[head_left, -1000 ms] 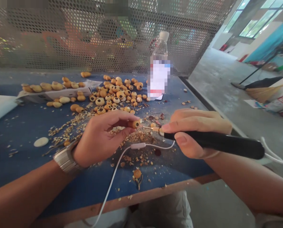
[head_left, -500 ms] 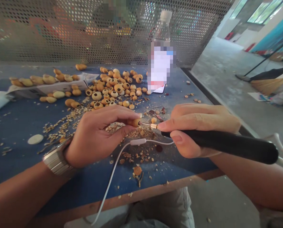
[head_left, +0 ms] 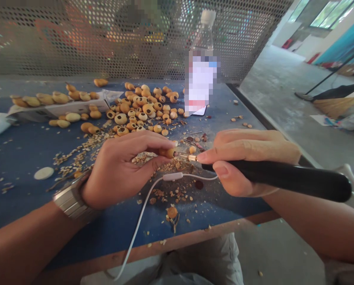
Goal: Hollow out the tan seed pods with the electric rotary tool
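Note:
My left hand [head_left: 122,170], with a metal watch at the wrist, pinches a small gourd [head_left: 168,152] between thumb and fingers. The gourd's cut end faces right. In my right hand [head_left: 245,158] is a black-handled rotary tool [head_left: 292,178] with a brass-coloured collar and a thin metal bit. The bit's tip meets the gourd's opening; how deep it reaches cannot be made out. Beneath both hands lies a white cord [head_left: 144,209] with an inline switch [head_left: 173,176]. Seeds and scraps [head_left: 177,194] are strewn under the gourd.
Many hollowed gourds [head_left: 143,107] are heaped on the blue tabletop [head_left: 111,233]. Whole gourds [head_left: 46,99] line a box [head_left: 55,113] at left. A phone [head_left: 200,89] leans against a bottle [head_left: 206,35] before a perforated metal screen [head_left: 84,43]. A white disc [head_left: 44,173] lies at left.
The rotary tool's rear end has risen slightly and shifted a little right. Both hands keep nearly the same place and the same hold.

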Tool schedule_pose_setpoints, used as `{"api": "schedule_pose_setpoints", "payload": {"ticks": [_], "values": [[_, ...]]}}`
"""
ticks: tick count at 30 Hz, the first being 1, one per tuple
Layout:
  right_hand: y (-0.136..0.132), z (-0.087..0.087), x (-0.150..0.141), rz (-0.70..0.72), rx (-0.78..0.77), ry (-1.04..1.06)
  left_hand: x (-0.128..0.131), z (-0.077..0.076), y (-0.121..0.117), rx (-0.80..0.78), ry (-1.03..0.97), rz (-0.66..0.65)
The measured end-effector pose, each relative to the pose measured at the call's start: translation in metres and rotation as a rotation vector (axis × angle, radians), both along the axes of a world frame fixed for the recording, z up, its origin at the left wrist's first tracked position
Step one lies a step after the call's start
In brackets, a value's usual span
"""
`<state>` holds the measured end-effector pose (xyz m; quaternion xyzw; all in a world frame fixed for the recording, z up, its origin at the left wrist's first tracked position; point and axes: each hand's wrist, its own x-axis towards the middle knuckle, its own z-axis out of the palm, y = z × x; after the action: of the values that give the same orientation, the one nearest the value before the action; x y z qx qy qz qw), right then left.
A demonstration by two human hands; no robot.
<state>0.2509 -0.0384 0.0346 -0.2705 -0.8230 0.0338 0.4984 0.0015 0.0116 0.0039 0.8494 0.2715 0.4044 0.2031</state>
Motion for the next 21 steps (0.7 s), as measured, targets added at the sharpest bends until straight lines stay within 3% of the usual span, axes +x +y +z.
{"api": "schedule_pose_setpoints", "payload": {"ticks": [21], "values": [[-0.0046, -0.0007, -0.0048, -0.031, -0.049, 0.071, -0.0008, -0.0007, -0.0005, 0.011, 0.017, 0.006]]}}
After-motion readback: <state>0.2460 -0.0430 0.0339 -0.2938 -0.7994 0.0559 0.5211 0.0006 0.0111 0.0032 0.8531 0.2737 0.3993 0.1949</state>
